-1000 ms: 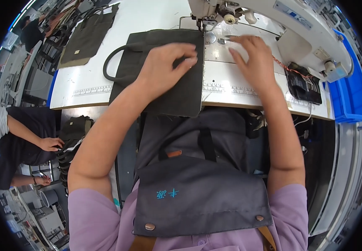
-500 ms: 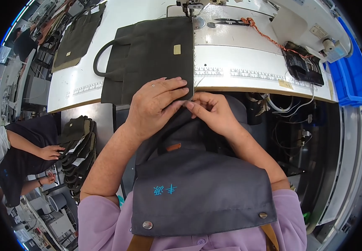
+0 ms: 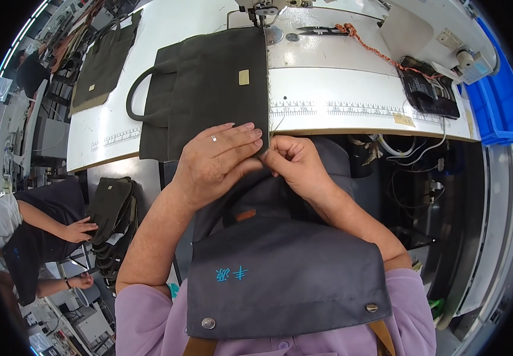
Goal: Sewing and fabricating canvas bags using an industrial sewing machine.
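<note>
My left hand (image 3: 212, 166) lies across the lower part of a dark olive fabric bag (image 3: 212, 89), fingers extended flat near its right corner. My right hand (image 3: 289, 163) pinches that lower right corner, thumb against fingertips. The bag has a looped handle (image 3: 135, 96) at left, a small pale label (image 3: 244, 78) and loose threads along its right edge. Its top edge sits under the sewing machine's presser foot area (image 3: 263, 21); whether it is under the foot I cannot tell.
Thread snips (image 3: 319, 31) on an orange cord, a black device (image 3: 425, 92) and a blue bin (image 3: 494, 113) are right. Another olive bag (image 3: 102, 68) is back left. A co-worker's hand (image 3: 78, 231) touches a stack of olive pieces (image 3: 111, 216) at lower left.
Both my hands have come down from near the machine to the bag's lower corner. The bag has moved left, and my right hand has closed on its corner.
</note>
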